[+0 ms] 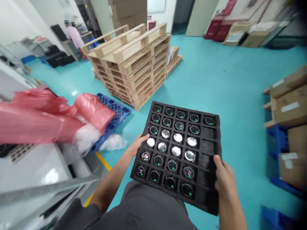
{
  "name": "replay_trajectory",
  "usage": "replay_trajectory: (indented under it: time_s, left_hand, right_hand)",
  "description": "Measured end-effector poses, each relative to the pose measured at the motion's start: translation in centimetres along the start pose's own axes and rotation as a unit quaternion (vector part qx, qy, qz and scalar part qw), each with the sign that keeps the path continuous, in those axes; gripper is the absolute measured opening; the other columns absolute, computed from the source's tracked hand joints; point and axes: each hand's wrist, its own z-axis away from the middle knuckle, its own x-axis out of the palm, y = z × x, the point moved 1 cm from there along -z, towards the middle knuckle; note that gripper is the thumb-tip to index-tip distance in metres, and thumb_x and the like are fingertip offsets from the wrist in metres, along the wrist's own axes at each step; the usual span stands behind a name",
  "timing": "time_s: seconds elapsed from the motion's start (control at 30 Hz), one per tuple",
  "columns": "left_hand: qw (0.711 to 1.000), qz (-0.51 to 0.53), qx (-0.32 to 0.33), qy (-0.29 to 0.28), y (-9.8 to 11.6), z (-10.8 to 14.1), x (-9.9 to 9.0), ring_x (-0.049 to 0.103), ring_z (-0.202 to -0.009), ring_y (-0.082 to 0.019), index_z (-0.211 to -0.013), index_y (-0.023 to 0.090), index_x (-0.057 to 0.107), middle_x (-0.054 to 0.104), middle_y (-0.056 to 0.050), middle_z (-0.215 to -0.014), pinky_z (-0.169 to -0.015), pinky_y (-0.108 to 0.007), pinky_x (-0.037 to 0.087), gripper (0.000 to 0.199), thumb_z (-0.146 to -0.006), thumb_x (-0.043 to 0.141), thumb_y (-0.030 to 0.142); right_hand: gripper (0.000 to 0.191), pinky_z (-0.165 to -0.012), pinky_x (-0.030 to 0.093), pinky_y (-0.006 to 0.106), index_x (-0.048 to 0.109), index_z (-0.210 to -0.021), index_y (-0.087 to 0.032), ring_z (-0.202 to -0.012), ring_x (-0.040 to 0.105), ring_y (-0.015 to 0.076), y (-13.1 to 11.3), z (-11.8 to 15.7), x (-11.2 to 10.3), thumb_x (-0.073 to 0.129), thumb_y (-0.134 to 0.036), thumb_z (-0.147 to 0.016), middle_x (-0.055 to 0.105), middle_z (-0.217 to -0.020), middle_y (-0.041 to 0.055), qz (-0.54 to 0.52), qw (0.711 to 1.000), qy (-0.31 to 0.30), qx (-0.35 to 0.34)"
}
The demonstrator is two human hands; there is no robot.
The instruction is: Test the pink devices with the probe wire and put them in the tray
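Note:
Between my hands is a black foam tray (208, 148), tilted a little and held in front of my body. Round watch faces (172, 165) with green dots fill most of its square pockets. Several in the middle rows shine white with reflected light, and a few show lit digits. Along the right column, only the far pocket holds a watch face (209, 120). My left hand (138, 143) grips the left edge, thumb on top. My right hand (224, 174) grips the right edge, thumb over the rim. The fingers beneath the tray are hidden.
A stack of wooden pallets (134, 64) stands ahead. To the left, pink plastic-wrapped rolls (93, 110) lie by a blue pallet (117, 110). Cardboard boxes (291, 107) line the right side. A person (74, 35) in pink works at a far desk. Teal floor (230, 76) stretches ahead.

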Motion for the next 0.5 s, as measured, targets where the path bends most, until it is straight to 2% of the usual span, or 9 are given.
replay_trajectory:
  time_s: [0.1,0.17,0.27,0.4,0.5]
  left_hand:
    - [0.999,-0.029,0.000,-0.015,5.1,-11.0,3.2,0.077,-0.075,-0.027,-0.117,0.012,0.071,0.080,-0.015,-0.101,-0.072,-0.036,0.063,0.041,-0.081,0.082,0.029]
    - [0.999,-0.031,0.010,-0.010,8.6,-18.0,5.2,0.077,-0.074,-0.026,-0.118,0.012,0.070,0.080,-0.015,-0.100,-0.072,-0.035,0.063,0.041,-0.083,0.081,0.030]
    - [0.999,-0.019,0.029,0.015,14.5,-26.7,8.3,0.077,-0.073,-0.025,-0.117,0.011,0.069,0.080,-0.015,-0.098,-0.070,-0.034,0.062,0.039,-0.086,0.078,0.033]
    - [0.997,0.011,0.056,0.051,22.0,-35.9,12.4,0.077,-0.074,-0.026,-0.113,0.010,0.069,0.080,-0.016,-0.098,-0.069,-0.035,0.062,0.037,-0.086,0.076,0.035]
    - [0.994,0.034,0.072,0.070,26.0,-43.8,14.9,0.077,-0.074,-0.026,-0.115,0.010,0.068,0.080,-0.015,-0.097,-0.069,-0.034,0.062,0.040,-0.086,0.077,0.037]
  right_hand:
    - [0.061,-0.091,0.057,0.043,0.073,-0.106,-0.015,-0.097,0.069,0.0289,-2.6,-9.3,5.4,0.069,-0.065,-0.071,0.076,-0.108,0.0111,-0.022,0.999,0.035,-0.005]
    - [0.064,-0.090,0.057,0.043,0.073,-0.107,-0.014,-0.095,0.069,0.0284,-6.0,-16.3,9.5,0.068,-0.067,-0.072,0.076,-0.105,0.0107,-0.020,0.999,0.024,-0.018]
    - [0.064,-0.086,0.057,0.042,0.073,-0.106,-0.014,-0.091,0.069,0.0276,-13.6,-26.6,15.6,0.065,-0.069,-0.075,0.076,-0.097,0.0082,0.007,0.999,-0.033,-0.041]
    - [0.058,-0.084,0.057,0.038,0.072,-0.098,-0.017,-0.090,0.069,0.0252,-24.2,-38.7,23.3,0.066,-0.070,-0.075,0.076,-0.096,0.0065,0.028,0.991,-0.110,-0.069]
    - [0.058,-0.085,0.056,0.037,0.072,-0.094,-0.017,-0.090,0.068,0.0249,-29.9,-48.1,29.1,0.065,-0.071,-0.075,0.076,-0.098,0.0067,0.047,0.984,-0.148,-0.084]
